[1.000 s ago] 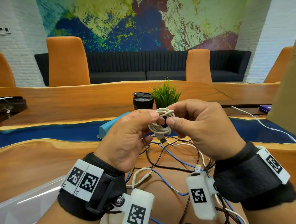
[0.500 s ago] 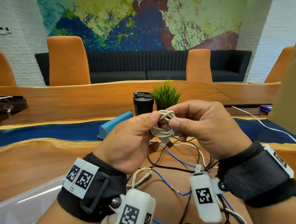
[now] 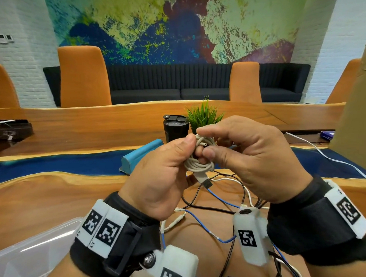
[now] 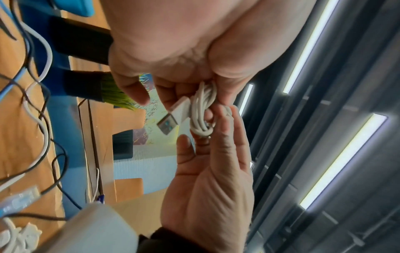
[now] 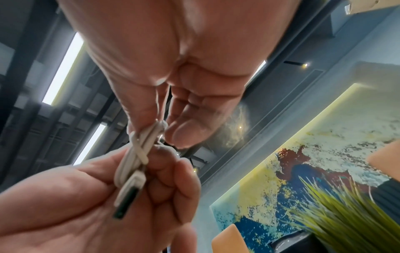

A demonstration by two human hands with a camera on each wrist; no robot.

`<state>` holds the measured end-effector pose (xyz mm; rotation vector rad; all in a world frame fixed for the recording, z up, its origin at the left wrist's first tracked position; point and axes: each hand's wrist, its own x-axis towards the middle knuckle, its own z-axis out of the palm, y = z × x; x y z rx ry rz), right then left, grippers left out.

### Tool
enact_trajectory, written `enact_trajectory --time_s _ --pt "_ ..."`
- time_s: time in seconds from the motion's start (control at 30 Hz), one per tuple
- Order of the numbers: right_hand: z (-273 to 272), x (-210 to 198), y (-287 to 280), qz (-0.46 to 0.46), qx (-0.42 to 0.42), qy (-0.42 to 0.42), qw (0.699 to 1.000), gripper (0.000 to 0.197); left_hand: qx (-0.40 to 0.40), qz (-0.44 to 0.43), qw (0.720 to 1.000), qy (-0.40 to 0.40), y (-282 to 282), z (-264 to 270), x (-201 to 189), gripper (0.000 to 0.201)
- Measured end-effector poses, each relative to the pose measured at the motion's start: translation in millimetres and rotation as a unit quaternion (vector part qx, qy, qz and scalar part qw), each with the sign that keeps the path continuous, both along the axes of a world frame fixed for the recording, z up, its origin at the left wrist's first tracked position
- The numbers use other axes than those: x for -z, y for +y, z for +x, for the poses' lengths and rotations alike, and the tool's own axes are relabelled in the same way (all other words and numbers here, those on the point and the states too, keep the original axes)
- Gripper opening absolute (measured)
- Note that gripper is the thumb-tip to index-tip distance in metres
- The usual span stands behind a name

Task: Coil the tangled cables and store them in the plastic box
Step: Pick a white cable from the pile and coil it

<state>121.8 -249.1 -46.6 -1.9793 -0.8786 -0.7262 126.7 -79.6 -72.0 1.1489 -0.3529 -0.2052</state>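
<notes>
The wooden table (image 3: pixel 45 194) spreads under my arms, and the heap of loose black, blue and white cables (image 3: pixel 223 205) lies on it just below my wrists, not yet sorted; the plastic box (image 3: pixel 20 254) waits at my near left, its clear rim just beside my left forearm, and I cannot see into it. Above that heap I hold the white cable (image 3: pixel 198 164) in the air, between both hands, now a small tight bundle. Compared with a second ago, the bundle sits higher and a little further right in my view, my hands have closed in around it, and the free tail has been drawn across the loops, so the wrap looks tighter. My left hand (image 3: pixel 162 177) pinches the loops between thumb and curled fingers; my right hand (image 3: pixel 247 157) pinches the upper part, thumb against the fingertips, working the thin end (image 3: pixel 202 144) over the top. The USB plug (image 3: pixel 205 181) pokes out below the bundle, pointing down at the table. I judge this cable is nearly finished: the tail needs tucking so the coil holds, then it can go into the box on my left. If the end slips loose, the loops may spring open.
</notes>
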Motion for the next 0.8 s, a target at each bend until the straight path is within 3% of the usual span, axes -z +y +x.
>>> enact_trajectory --time_s 0.13,0.2,0.37,0.57,0.7,0.8 --pt "0 0 2 -0.006 0.023 -0.04 0.999 0.016 -0.02 0.042 0.994 -0.096 -2 -2 2 0.03" --pt "-1 0 3 0.012 0.024 -0.035 0.999 0.012 -0.05 0.116 0.975 -0.185 1 -2 3 0.035" --pt "-6 -2 8 0.114 -0.052 0.089 0.988 0.01 -0.134 0.254 0.886 -0.364 8 -5 -2 0.038" --pt "-14 -7 10 0.218 -0.108 0.259 0.935 0.018 -0.179 0.335 0.818 -0.433 11 -4 -1 0.039" --pt "-13 -8 7 0.226 -0.118 0.303 0.918 0.026 -0.183 0.334 0.818 -0.432 9 -5 -1 0.037" --pt "-12 -8 7 0.211 -0.113 0.319 0.917 0.038 -0.189 0.286 0.863 -0.371 6 -4 -3 0.033"
